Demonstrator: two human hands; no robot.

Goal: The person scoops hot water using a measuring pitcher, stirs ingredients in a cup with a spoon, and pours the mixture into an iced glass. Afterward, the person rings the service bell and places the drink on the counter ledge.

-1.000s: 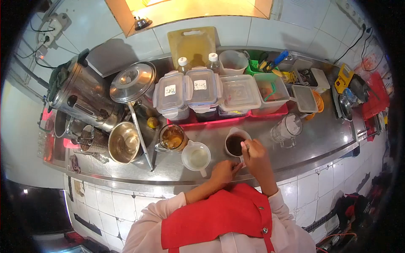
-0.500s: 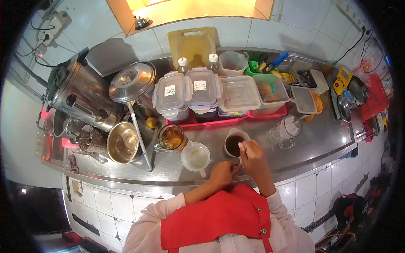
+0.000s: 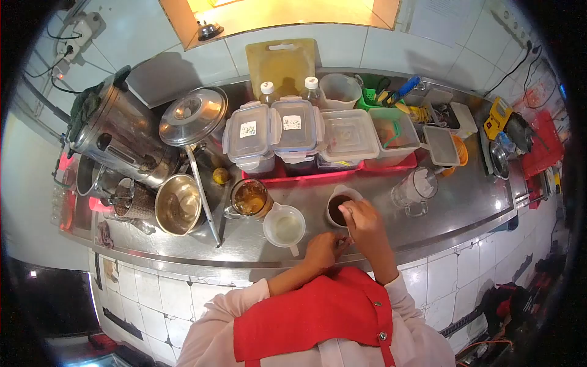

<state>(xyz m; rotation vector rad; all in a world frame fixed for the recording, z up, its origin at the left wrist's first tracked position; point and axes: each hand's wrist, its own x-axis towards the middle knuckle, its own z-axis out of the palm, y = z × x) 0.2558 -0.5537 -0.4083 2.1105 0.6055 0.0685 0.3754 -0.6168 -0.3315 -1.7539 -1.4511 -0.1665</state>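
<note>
A white plastic jug (image 3: 331, 197) with dark brown liquid stands on the steel counter in front of me. My left hand (image 3: 325, 249) is closed at the jug's handle, on its near side. Over the rim, my right hand (image 3: 367, 225) pinches what looks like a thin spoon, mostly hidden by the fingers and dark liquid. Left of these stands a similar white jug (image 3: 285, 226) with pale cloudy liquid. Beside it is a glass mug (image 3: 251, 197) of amber drink. To the right, a glass mug (image 3: 417, 188) holds ice.
Lidded plastic boxes (image 3: 249, 137) stand in a red tray (image 3: 330, 178) along the back. A steel bowl (image 3: 178, 205), a ladle-like long handle (image 3: 205, 199) and a large metal urn (image 3: 125, 137) crowd the left. A yellow-green cutting board (image 3: 281, 61) leans on the wall.
My right hand has shifted slightly left and up over the dark liquid. My left hand stays at the jug's handle. The view has moved very slightly.
</note>
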